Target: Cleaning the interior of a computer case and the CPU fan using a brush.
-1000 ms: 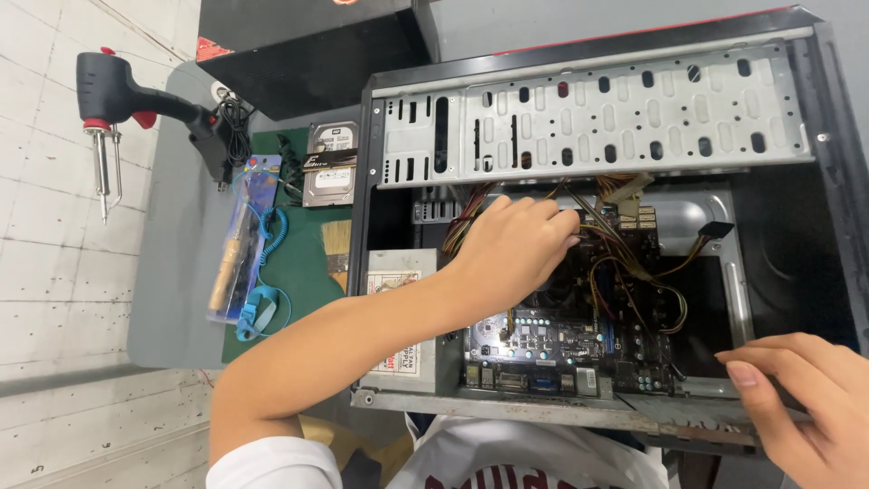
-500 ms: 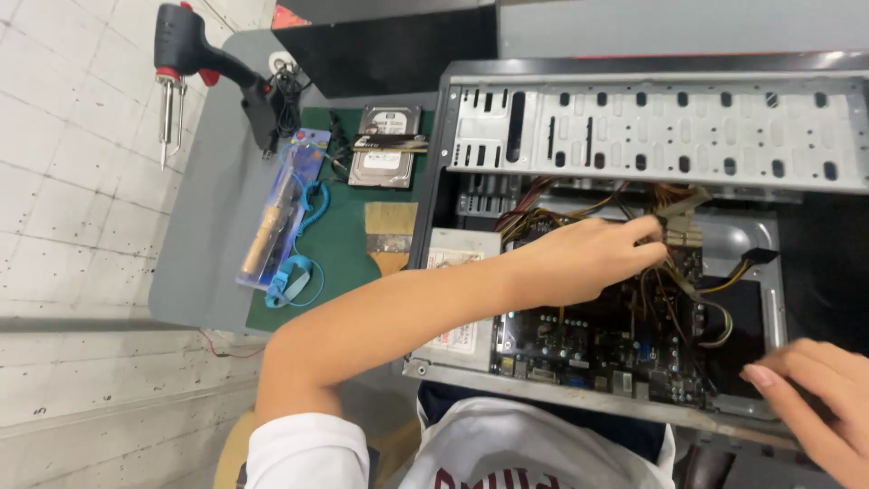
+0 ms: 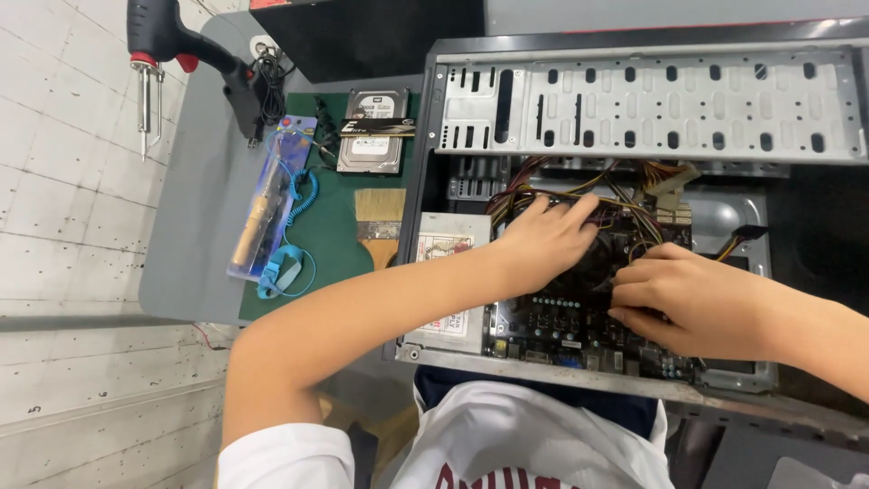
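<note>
An open black computer case (image 3: 638,104) lies on its side before me, its dark motherboard (image 3: 552,319) exposed with bundles of yellow, red and black cables (image 3: 634,195) above it. My left hand (image 3: 543,240) reaches into the case, fingers spread over the cables and the board's middle. My right hand (image 3: 692,299) rests on the board just right of it, fingers curled down onto a component I cannot make out. The two hands nearly touch. Whether either hand grips something is hidden.
A green mat (image 3: 339,222) left of the case carries a hard drive (image 3: 373,136), a flat brush (image 3: 378,222), a blue coiled wrist strap (image 3: 288,263) and a packaged tool (image 3: 262,204). A black soldering gun (image 3: 167,41) stands at the grey table's far corner.
My right hand has moved from the case's near right edge onto the motherboard beside my left hand. My left hand has stayed over the cables. The view has shifted.
</note>
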